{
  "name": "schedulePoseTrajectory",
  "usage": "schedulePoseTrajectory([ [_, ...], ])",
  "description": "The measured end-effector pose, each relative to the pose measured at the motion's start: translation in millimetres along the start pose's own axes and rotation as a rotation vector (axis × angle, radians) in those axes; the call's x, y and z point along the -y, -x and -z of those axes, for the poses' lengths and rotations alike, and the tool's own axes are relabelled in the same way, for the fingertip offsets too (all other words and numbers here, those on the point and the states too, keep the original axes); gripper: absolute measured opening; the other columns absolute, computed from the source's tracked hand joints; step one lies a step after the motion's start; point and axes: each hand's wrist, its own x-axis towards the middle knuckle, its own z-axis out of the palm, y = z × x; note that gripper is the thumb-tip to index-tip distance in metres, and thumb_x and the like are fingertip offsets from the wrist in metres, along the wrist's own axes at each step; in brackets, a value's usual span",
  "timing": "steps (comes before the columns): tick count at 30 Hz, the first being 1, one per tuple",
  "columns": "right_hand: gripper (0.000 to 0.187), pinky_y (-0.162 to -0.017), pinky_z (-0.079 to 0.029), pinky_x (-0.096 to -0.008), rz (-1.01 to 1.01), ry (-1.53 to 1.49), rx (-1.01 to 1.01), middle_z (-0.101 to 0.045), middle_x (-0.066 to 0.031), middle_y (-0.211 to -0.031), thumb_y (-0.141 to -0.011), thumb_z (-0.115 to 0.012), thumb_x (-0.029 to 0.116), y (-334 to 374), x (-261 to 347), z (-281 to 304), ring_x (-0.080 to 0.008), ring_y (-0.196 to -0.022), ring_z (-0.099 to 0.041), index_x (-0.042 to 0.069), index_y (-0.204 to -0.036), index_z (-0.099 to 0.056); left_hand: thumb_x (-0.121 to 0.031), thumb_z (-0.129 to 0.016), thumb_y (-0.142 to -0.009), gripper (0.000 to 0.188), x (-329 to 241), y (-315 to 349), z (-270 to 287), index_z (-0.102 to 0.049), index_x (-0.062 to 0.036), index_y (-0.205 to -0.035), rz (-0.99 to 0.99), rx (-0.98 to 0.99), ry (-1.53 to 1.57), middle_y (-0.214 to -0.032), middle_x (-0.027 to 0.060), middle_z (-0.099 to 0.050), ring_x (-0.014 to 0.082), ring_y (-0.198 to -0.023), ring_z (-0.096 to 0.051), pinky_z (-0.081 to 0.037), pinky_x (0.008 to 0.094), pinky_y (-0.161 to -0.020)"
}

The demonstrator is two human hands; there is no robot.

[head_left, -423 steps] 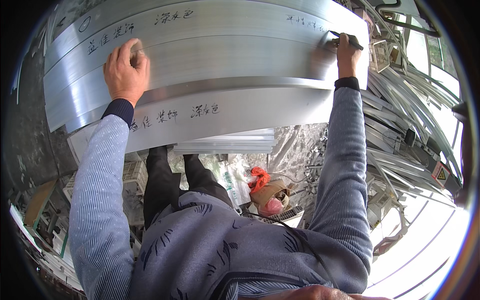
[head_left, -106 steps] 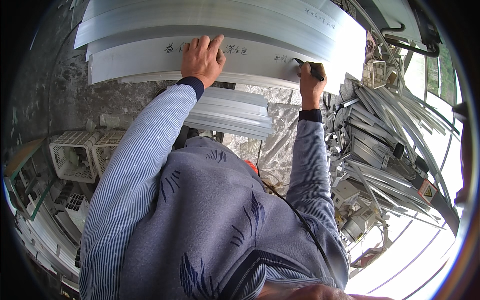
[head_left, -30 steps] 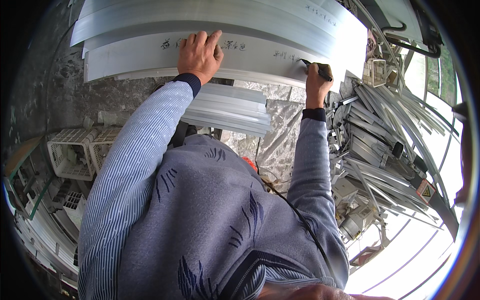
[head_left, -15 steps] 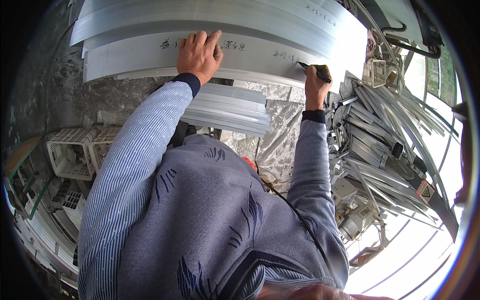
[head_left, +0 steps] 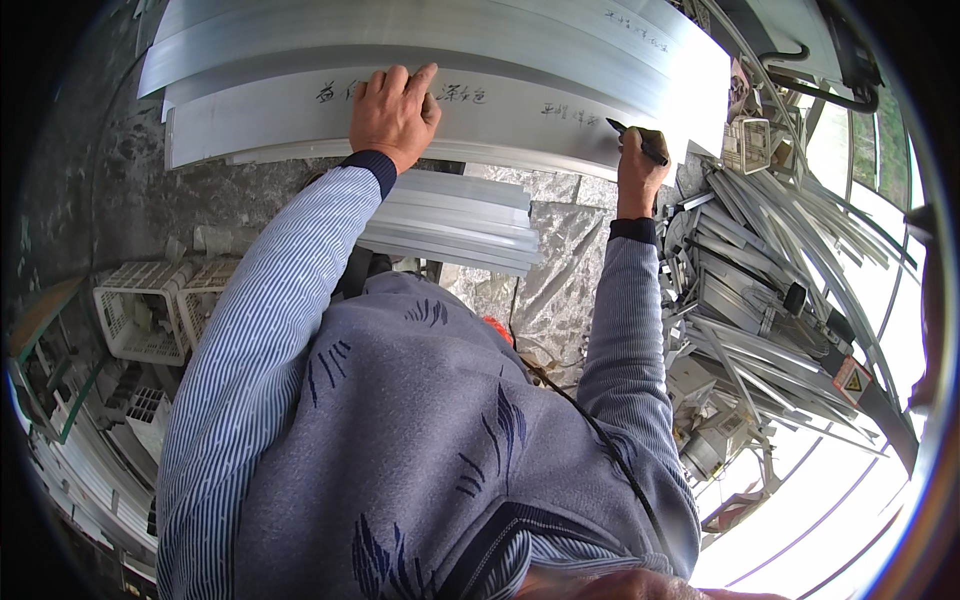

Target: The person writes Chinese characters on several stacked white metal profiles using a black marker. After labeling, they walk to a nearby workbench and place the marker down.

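Right hand [head_left: 640,170] clenched round black marker [head_left: 636,141], tip apparently touching long aluminium panel [head_left: 520,105] running left-right; left hand [head_left: 392,112] flat, fingers spread, pressing panel further left.

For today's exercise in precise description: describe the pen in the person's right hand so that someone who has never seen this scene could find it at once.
Start at the long pale metal strips running across the top of the view. Follow the lower strip rightward, past the left hand pressed flat on it, to the right hand. The black marker juts from that fist, its tip pointing at the strip beside dark handwriting; it is the only slim black thing against the silvery metal.
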Motion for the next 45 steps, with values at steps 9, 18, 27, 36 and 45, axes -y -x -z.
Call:
schedulePoseTrajectory([
  [9,0.017,-0.072,-0.05,-0.029,0.002,-0.008,-0.019,-0.071,-0.0027,-0.078,-0.089,-0.072,0.017,-2,-9,0,-0.0099,-0.073,-0.06,0.0,-0.088,-0.072,-0.022,-0.068,-0.089,0.042,1,0,-1,-0.072,-0.0236,-0.131,-0.004,-0.012,-0.004,-0.095,0.0019,-0.058,0.0245,-0.093,-0.06,-0.048,0.0457,-0.086],
  [18,0.019,-0.071,-0.049,-0.03,-0.004,0.006,-0.007,-0.07,-0.0024,-0.078,-0.091,-0.072,0.018,2,0,1,-0.0103,-0.073,-0.058,-0.001,-0.09,-0.073,-0.021,-0.069,-0.089,0.042,0,0,-1,-0.07,-0.0225,-0.131,0.004,0.002,-0.014,-0.096,0.0025,-0.058,0.0252,-0.093,-0.06,-0.049,0.0459,-0.086],
  [27,0.022,-0.071,-0.05,-0.0301,0.037,0.026,0.006,-0.071,-0.0035,-0.079,-0.093,-0.071,0.02,4,6,3,-0.0108,-0.074,-0.059,-0.002,-0.091,-0.073,-0.021,-0.068,-0.09,0.044,0,0,-2,-0.07,-0.0234,-0.133,0.002,-0.009,-0.015,-0.096,0.002,-0.058,0.0253,-0.093,-0.06,-0.049,0.0462,-0.086],
  [36,0.016,-0.069,-0.049,-0.0289,0.053,0.113,0.02,-0.07,-0.0032,-0.075,-0.091,-0.069,0.014,5,5,3,-0.0092,-0.071,-0.059,-0.001,-0.089,-0.073,-0.021,-0.068,-0.088,0.043,-1,0,0,-0.071,-0.0235,-0.132,0.006,-0.002,-0.016,-0.095,0.0018,-0.059,0.0254,-0.093,-0.06,-0.049,0.0464,-0.086],
  [45,0.012,-0.068,-0.049,-0.0284,0.027,0.094,-0.037,-0.071,-0.0017,-0.076,-0.089,-0.069,0.011,1,-3,1,-0.0083,-0.071,-0.059,-0.001,-0.088,-0.072,-0.022,-0.068,-0.088,0.043,0,1,-2,-0.071,-0.0241,-0.132,0.001,-0.011,-0.029,-0.097,0.0023,-0.058,0.0253,-0.093,-0.06,-0.05,0.0469,-0.087],
])
